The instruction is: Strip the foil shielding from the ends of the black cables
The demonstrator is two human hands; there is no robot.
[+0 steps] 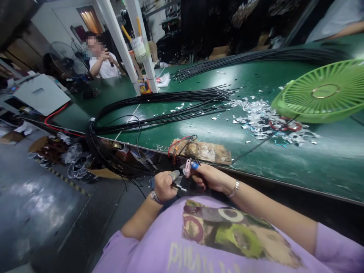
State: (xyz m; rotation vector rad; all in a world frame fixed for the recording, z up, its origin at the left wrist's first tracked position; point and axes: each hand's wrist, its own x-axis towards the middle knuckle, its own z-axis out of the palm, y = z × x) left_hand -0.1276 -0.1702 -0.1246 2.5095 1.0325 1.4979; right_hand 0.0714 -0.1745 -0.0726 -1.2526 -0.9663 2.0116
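Note:
My left hand [165, 186] is closed in a fist in front of my body, with grey wrapping on the thumb. A thin cable end with a white tip [181, 187] sticks out from its fingers. Close by on the right, my right hand [209, 176] pinches a small pale pink tool [187, 167] between thumb and fingers; blue tape covers its thumb. Both hands are just off the near edge of the green table [256, 159]. A long bundle of black cables [119, 108] loops on the table and hangs over the edge left of my hands.
A taped cardboard-coloured block [201, 151] with red and black wires lies at the edge. Beyond are white scraps [258, 117], a green fan [324, 91], another cable bundle [256, 56], white posts and a pot of tools [140, 49]. A co-worker [104, 62] sits across the table.

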